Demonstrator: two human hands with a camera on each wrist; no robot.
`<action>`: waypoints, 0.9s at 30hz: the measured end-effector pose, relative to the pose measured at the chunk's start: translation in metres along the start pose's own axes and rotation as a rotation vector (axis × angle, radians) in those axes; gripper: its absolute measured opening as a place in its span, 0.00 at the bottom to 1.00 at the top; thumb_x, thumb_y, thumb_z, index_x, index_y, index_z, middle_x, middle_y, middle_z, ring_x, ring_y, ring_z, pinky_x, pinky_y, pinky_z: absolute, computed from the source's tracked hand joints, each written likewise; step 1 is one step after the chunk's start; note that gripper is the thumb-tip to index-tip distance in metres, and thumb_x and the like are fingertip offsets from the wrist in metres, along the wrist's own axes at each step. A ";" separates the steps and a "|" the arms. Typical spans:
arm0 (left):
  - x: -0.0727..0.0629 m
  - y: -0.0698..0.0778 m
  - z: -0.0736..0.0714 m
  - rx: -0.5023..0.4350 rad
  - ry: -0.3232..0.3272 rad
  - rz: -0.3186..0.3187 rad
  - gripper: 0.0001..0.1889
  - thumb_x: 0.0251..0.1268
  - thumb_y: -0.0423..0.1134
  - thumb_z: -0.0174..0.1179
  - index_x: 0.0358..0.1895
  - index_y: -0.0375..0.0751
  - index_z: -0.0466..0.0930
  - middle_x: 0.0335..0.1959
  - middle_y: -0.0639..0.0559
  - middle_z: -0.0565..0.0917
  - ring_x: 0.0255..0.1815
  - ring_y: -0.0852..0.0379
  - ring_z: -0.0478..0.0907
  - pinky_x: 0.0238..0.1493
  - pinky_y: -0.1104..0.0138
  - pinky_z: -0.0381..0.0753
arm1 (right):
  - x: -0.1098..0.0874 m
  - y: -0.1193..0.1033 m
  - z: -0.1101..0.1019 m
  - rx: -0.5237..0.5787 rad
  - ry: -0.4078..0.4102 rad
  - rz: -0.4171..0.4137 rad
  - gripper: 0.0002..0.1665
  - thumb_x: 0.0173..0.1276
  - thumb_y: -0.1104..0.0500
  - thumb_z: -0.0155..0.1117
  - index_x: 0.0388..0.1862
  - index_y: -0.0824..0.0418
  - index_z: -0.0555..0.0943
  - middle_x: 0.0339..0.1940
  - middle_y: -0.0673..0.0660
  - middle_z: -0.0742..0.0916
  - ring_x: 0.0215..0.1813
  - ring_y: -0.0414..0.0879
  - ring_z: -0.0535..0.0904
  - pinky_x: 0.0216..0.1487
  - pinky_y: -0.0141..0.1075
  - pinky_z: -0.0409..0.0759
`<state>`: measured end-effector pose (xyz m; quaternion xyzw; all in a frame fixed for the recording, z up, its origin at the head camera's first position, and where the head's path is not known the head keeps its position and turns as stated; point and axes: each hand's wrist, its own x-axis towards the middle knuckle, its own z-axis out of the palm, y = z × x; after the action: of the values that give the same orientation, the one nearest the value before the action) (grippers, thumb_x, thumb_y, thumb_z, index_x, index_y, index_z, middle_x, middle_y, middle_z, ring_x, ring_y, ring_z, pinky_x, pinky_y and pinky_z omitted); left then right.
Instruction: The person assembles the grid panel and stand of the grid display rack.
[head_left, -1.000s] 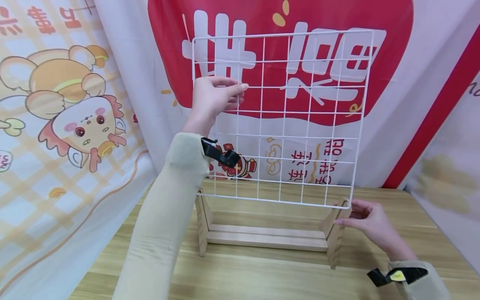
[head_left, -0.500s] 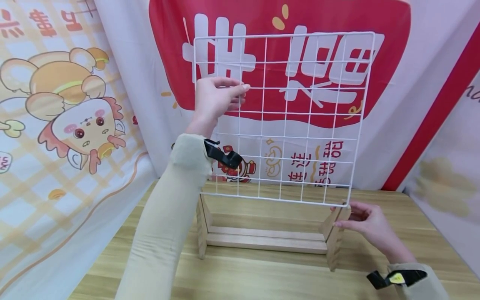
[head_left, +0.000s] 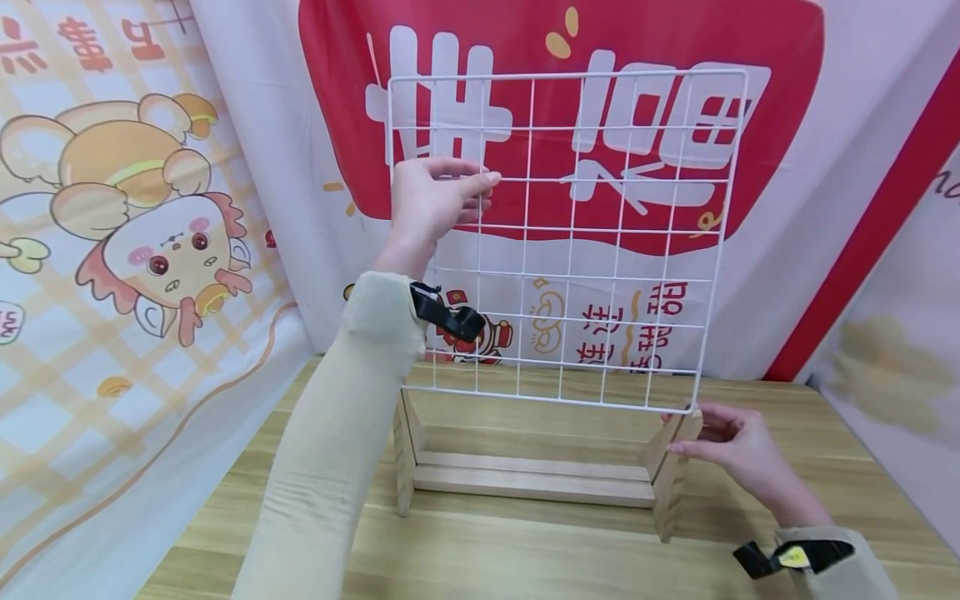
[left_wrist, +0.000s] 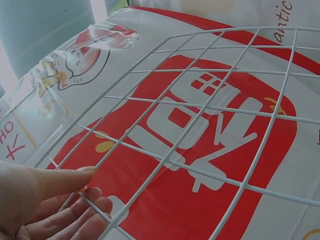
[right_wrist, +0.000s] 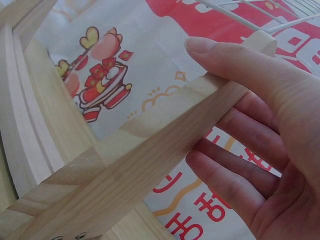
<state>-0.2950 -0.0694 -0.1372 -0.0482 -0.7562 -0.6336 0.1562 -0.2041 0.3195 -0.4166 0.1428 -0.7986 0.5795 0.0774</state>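
A white wire grid panel (head_left: 527,179) stands upright over a pale wooden stand (head_left: 532,489). Its bottom edge is level with the tops of the stand's two side legs. My left hand (head_left: 438,196) grips the grid near its upper left; in the left wrist view, the thumb (left_wrist: 67,181) is in front of the wires and the fingertips are behind. With my right hand (head_left: 738,446) I hold the stand's right leg (right_wrist: 165,130) near its top, thumb across one edge and fingers on the other side. The grid's lower right corner meets that leg's top; whether it sits in a slot is hidden.
The stand is on a wood-grain table (head_left: 525,558). Behind it hangs a white and red printed cloth (head_left: 780,125), and another cloth with a cartoon animal (head_left: 172,242) covers the left side. My left forearm crosses in front of the grid's left edge.
The grid has shifted slightly: its lower right corner moved a little left on the leg's top, and its upper edge dropped slightly. Both hands keep their holds.
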 end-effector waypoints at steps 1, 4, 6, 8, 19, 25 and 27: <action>0.000 0.000 0.000 0.000 0.002 0.002 0.17 0.60 0.50 0.74 0.50 0.48 0.89 0.42 0.50 0.88 0.38 0.57 0.87 0.43 0.70 0.87 | 0.000 0.000 0.000 -0.001 -0.001 0.000 0.29 0.59 0.69 0.78 0.60 0.68 0.82 0.47 0.52 0.91 0.44 0.43 0.88 0.42 0.36 0.88; 0.000 -0.002 -0.001 -0.001 0.006 0.004 0.17 0.60 0.50 0.74 0.50 0.48 0.89 0.42 0.50 0.88 0.39 0.57 0.87 0.43 0.70 0.87 | 0.000 0.000 0.000 0.004 -0.008 -0.001 0.29 0.59 0.69 0.78 0.60 0.69 0.82 0.47 0.52 0.91 0.45 0.43 0.88 0.42 0.36 0.88; 0.000 -0.002 -0.001 0.000 0.009 0.004 0.17 0.60 0.50 0.74 0.50 0.48 0.89 0.42 0.51 0.88 0.39 0.57 0.87 0.43 0.70 0.86 | 0.000 0.000 0.000 0.008 -0.010 0.001 0.29 0.59 0.69 0.78 0.60 0.68 0.82 0.47 0.52 0.91 0.45 0.43 0.88 0.43 0.36 0.88; -0.001 -0.003 -0.001 0.005 0.014 0.005 0.17 0.60 0.50 0.74 0.50 0.48 0.89 0.42 0.51 0.88 0.39 0.58 0.87 0.43 0.70 0.86 | 0.000 0.000 0.000 0.007 -0.010 0.002 0.28 0.59 0.69 0.78 0.60 0.68 0.82 0.48 0.52 0.90 0.46 0.43 0.88 0.43 0.35 0.88; -0.005 -0.004 0.002 0.011 0.031 0.040 0.18 0.59 0.51 0.74 0.50 0.49 0.89 0.42 0.52 0.88 0.38 0.57 0.87 0.43 0.70 0.86 | -0.001 -0.003 0.001 0.009 0.013 0.015 0.28 0.58 0.70 0.79 0.58 0.62 0.85 0.46 0.50 0.91 0.44 0.42 0.88 0.43 0.33 0.87; -0.010 -0.005 0.001 0.003 0.037 0.069 0.18 0.59 0.51 0.75 0.50 0.48 0.89 0.41 0.52 0.88 0.40 0.56 0.88 0.46 0.67 0.87 | -0.002 -0.003 0.000 0.017 0.005 0.026 0.28 0.59 0.70 0.78 0.60 0.65 0.83 0.46 0.51 0.91 0.43 0.44 0.88 0.42 0.35 0.88; -0.013 -0.005 0.000 -0.008 0.039 0.082 0.19 0.59 0.51 0.75 0.51 0.48 0.89 0.42 0.52 0.88 0.39 0.56 0.88 0.46 0.67 0.87 | -0.002 -0.002 0.000 0.015 -0.004 0.021 0.29 0.59 0.69 0.78 0.61 0.67 0.82 0.46 0.53 0.91 0.43 0.46 0.88 0.41 0.37 0.88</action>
<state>-0.2846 -0.0687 -0.1460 -0.0675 -0.7479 -0.6305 0.1964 -0.2018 0.3187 -0.4151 0.1364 -0.7959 0.5858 0.0687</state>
